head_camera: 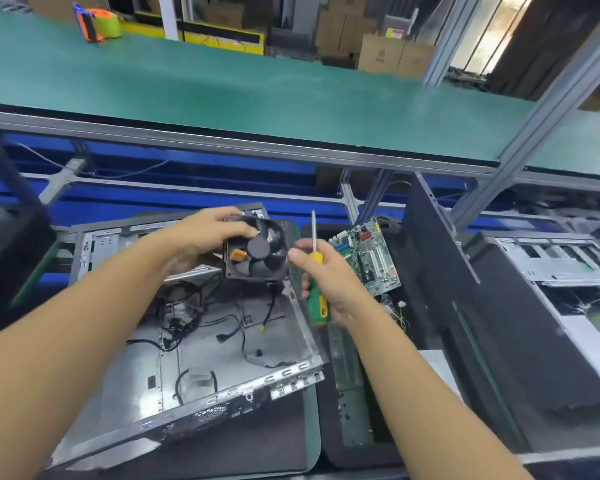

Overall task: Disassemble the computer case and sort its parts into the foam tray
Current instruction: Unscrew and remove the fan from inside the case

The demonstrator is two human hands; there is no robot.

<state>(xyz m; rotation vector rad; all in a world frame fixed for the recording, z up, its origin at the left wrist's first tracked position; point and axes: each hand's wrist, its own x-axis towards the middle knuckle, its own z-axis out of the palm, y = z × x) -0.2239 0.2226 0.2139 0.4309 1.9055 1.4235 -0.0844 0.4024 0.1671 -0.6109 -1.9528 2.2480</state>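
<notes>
Two bare forearms reached forward over the open computer case (205, 358), which lay on its side on a grey mat (257, 441), its perforated rear edge nearest the camera. Loose black cables (184, 313) sprawled across the case's metal floor.

Just right of the case sat the dark foam tray (357, 457), with a green motherboard (368, 258) lying tilted at its far end.

Above the far part of the case, the left hand (205, 233) gripped a black cooling fan (257, 251) by its upper left corner, fingers curled over the frame. The fan was held clear of the case floor, its blades facing the camera, and a black lead hung from beneath it.

Just beside the fan, the right hand (329, 282) was clenched around the green and yellow handle of a screwdriver (317, 306), its shaft pointing upward. That hand hovered between the fan and the motherboard.

Right of the tray, a black side panel (440, 271) stood on edge, and beyond it lay a second open case (561, 261).

Farther off, past a metal rail, stretched a green work surface (222, 91) with an orange and green tape dispenser (97, 22) on it. Cardboard boxes (392, 53) were stacked behind.
</notes>
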